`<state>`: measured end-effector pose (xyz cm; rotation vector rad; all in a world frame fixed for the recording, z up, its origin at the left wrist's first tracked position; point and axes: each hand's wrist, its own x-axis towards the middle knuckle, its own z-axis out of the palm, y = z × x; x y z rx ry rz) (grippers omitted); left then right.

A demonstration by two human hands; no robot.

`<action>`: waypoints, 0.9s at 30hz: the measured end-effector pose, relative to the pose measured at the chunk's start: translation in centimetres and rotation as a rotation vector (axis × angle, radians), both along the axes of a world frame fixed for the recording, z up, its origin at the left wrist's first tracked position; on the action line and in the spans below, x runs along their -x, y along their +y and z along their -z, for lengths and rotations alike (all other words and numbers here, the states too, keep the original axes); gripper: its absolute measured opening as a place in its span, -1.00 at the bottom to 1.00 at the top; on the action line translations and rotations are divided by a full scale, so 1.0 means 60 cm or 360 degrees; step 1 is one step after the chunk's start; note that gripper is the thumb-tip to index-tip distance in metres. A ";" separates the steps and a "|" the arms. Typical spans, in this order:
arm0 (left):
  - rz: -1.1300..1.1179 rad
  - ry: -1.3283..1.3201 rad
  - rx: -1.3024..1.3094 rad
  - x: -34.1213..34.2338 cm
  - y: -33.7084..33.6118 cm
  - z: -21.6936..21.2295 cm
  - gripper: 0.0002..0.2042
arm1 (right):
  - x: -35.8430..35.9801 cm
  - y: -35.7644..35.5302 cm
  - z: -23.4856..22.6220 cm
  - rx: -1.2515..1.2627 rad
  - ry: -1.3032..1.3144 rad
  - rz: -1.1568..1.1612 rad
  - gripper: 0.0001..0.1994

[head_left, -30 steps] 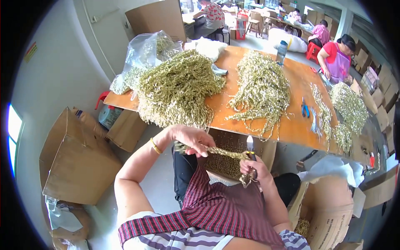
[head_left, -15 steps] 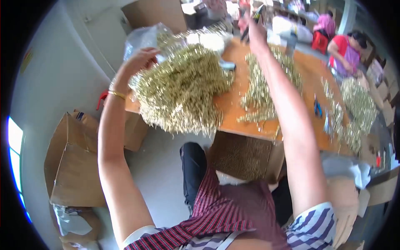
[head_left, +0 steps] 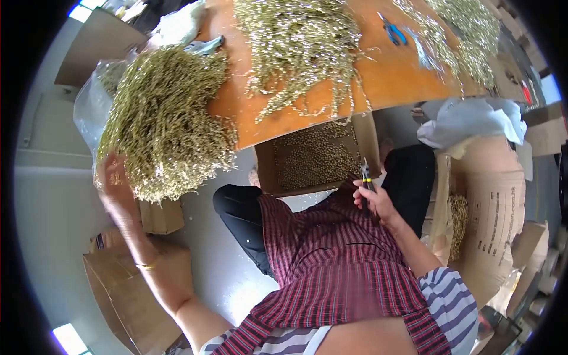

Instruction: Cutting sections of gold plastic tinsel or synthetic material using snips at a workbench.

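Observation:
My right hand (head_left: pixel 377 202) is closed round a pair of pliers (head_left: pixel 367 182) with black and yellow handles, jaws pointing up, above my lap. At the left edge of the table, my left hand (head_left: pixel 114 176) touches or nearly touches the hanging ends of a large heap of gold bead strands (head_left: pixel 171 118). Motion blurs its fingers, so I cannot tell whether they hold a strand. A second heap of gold strands (head_left: pixel 296 44) lies mid-table, its loose ends reaching toward the front edge.
Below the table edge stands an open cardboard box (head_left: pixel 313 157) with many small gold beads. Blue-handled pliers (head_left: pixel 393 31) lie on the orange table (head_left: pixel 390 77). More gold strands (head_left: pixel 467 35) lie at right. Cardboard boxes (head_left: pixel 142 278) stand at left, and a large carton (head_left: pixel 491 201) at right.
My view has tilted down. My right hand has come back from above the far table to my lap with the pliers. My left hand has dropped to the left heap's lower ends.

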<state>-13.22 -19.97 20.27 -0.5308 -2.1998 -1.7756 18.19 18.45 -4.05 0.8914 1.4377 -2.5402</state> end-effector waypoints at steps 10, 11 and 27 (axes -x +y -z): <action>0.0645 0.0802 0.0823 -0.029 0.547 0.230 -0.89 | -0.008 -0.018 0.097 0.0112 -0.0227 0.0267 -0.61; 0.0656 0.0785 0.0807 -0.017 0.582 0.238 -0.88 | -0.009 -0.016 0.098 0.0105 -0.0209 0.0285 -0.61; 0.0562 0.0854 0.1042 0.019 0.627 0.300 -0.92 | -0.008 -0.009 0.090 0.0194 -0.0286 0.0275 -0.64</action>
